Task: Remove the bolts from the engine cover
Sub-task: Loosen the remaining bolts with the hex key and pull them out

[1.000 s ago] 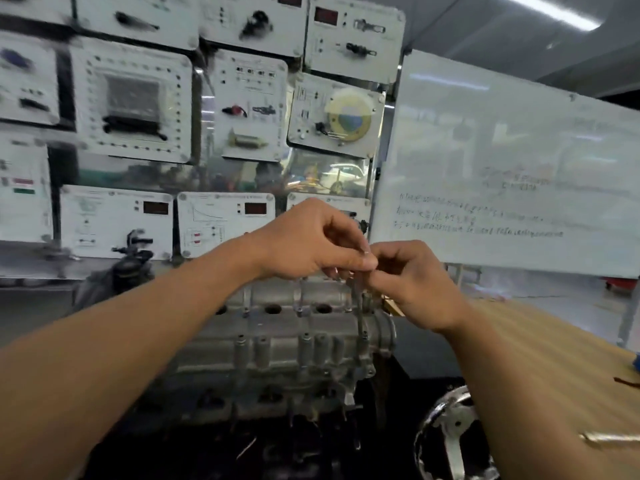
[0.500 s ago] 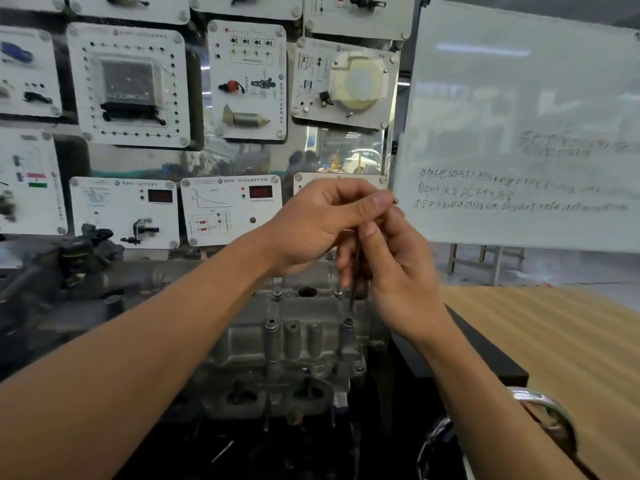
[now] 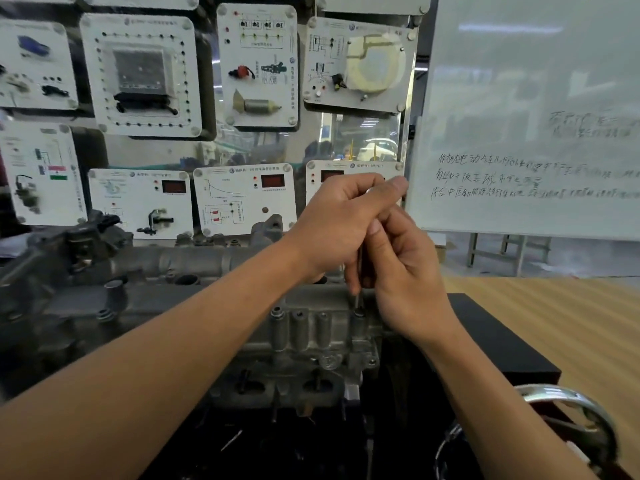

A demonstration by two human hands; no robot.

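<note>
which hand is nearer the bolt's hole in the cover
Right. The right hand grips the bolt low, just above and beside its hole in the cover; the left hand pinches the bolt's top, higher up.

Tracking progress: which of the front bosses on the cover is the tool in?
The rightmost boss: the thin tool shaft enters its top, while the three bosses left of it stand free.

The person's bare left forearm [image 3: 156, 368], wide and close to the lens, and bare right forearm [image 3: 485, 393], narrower in view, end in an ungloved left hand [image 3: 343, 220] and an ungloved right hand [image 3: 408, 271] with short-cut thumbnails, knuckles faintly creased.
</note>
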